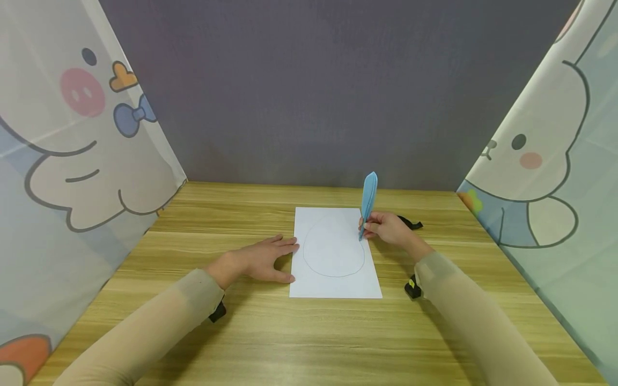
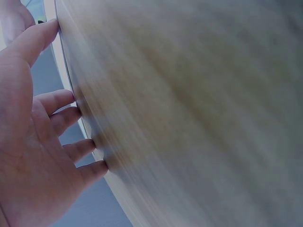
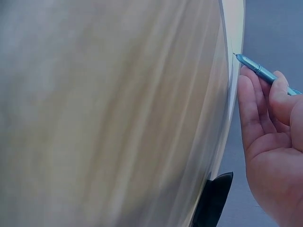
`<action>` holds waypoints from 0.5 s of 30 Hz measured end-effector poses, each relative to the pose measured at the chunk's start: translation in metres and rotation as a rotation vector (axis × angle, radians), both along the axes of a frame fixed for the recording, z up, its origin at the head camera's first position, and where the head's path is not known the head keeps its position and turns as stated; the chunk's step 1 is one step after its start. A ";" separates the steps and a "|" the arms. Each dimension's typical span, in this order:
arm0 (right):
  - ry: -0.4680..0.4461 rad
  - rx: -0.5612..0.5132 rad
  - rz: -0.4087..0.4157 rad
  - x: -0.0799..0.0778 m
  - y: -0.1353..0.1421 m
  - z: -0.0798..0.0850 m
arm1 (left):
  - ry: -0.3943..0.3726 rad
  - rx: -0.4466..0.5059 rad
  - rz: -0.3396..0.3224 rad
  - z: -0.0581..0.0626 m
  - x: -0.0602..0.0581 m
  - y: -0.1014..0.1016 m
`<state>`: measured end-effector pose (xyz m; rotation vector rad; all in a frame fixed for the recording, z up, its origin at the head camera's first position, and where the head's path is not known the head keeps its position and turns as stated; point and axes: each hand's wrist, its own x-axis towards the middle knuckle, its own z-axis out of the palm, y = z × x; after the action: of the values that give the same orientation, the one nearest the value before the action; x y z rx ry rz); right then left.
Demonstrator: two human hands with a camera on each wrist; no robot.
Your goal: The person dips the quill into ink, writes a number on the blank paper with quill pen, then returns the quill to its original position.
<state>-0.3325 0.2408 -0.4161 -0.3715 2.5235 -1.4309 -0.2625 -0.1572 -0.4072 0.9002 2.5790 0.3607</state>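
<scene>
A white sheet of paper (image 1: 334, 246) lies on the wooden table, bearing a thin, large rounded outline that looks open near its top right. At the sheet's right edge my right hand (image 1: 388, 228) pinches a light blue pen (image 1: 369, 195) with a broad feather-shaped top. The pen's tip is at the paper, by the right end of the line. In the right wrist view, thumb and fingers of the right hand (image 3: 274, 156) grip the pen (image 3: 258, 69) above its point. My left hand (image 1: 263, 261) rests with spread fingers at the sheet's left edge; its fingertips (image 2: 100, 166) touch down there.
A black strap piece (image 1: 411, 222) lies on the table (image 1: 251, 332) beyond the right hand. Black wrist devices show under both sleeves. A dark grey panel (image 1: 318, 96) stands at the back, with cartoon-printed sheets (image 1: 96, 177) at both sides.
</scene>
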 end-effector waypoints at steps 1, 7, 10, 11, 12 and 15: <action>-0.003 -0.006 -0.003 -0.001 -0.001 0.000 | 0.000 0.001 0.000 0.000 0.000 0.000; 0.012 0.010 -0.008 -0.005 -0.002 -0.001 | 0.005 0.002 0.000 -0.001 -0.001 0.000; 0.010 0.020 -0.016 -0.006 -0.005 -0.001 | 0.008 0.000 -0.001 -0.001 -0.001 0.000; 0.007 0.021 -0.020 -0.006 -0.006 -0.001 | 0.009 0.000 -0.001 -0.001 -0.001 0.000; 0.005 0.023 -0.023 -0.007 -0.007 -0.001 | 0.009 -0.001 0.000 -0.001 -0.001 0.000; 0.007 0.025 -0.026 -0.009 -0.009 -0.001 | 0.005 -0.002 0.004 -0.001 -0.001 0.000</action>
<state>-0.3412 0.2318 -0.4169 -0.3416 2.5583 -1.4084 -0.2635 -0.1569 -0.4082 0.8968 2.5855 0.3574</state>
